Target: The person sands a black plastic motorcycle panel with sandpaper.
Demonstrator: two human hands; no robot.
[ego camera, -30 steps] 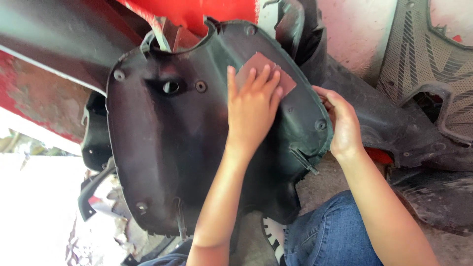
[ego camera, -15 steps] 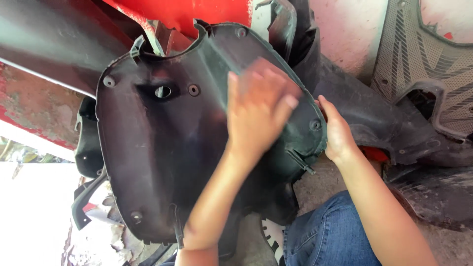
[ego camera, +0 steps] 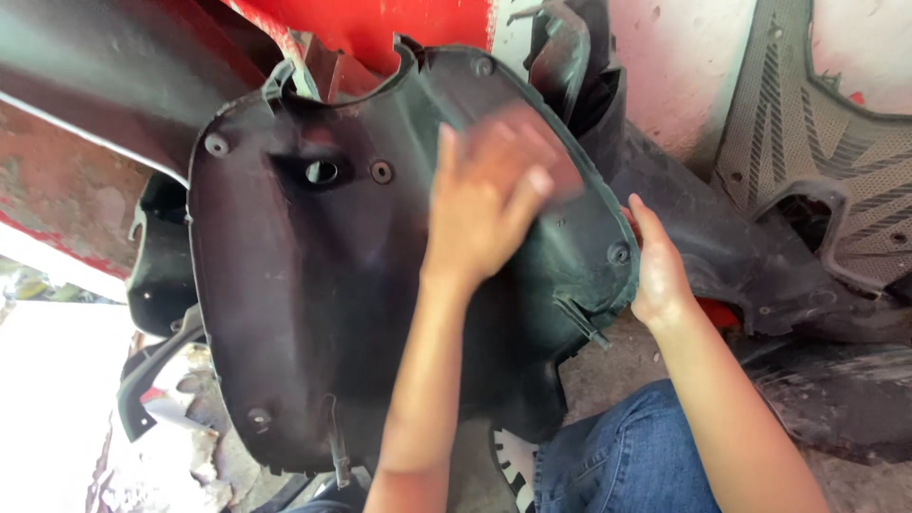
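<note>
Head view: the left hand (ego camera: pixel 484 204) is seen blurred with motion, its fingers spread flat over a reddish-brown sanding sheet (ego camera: pixel 551 152) that is pressed against the upper right of the black scooter panel (ego camera: pixel 313 313); a second ago the same hand and sheet were sharper and sat a little further right on the panel, so a rubbing stroke across the surface is judged to be under way, with the sanding of that curved zone not yet finished. The right hand (ego camera: pixel 657 271) is laid open along the panel's right edge, fingers extended and palm against the rim, steadying it much as it was before. The panel is held upright in front of the person, above a knee in blue jeans (ego camera: pixel 627 456), leaning toward a red bodywork part (ego camera: pixel 408 28) behind it. Its inner face is dull black and scuffed, moulded with screw bosses, an oval hole (ego camera: pixel 321 172) and a smaller round hole beside it, and a raised rim. A grey perforated footboard panel (ego camera: pixel 826 142) stands well apart at the right
</note>
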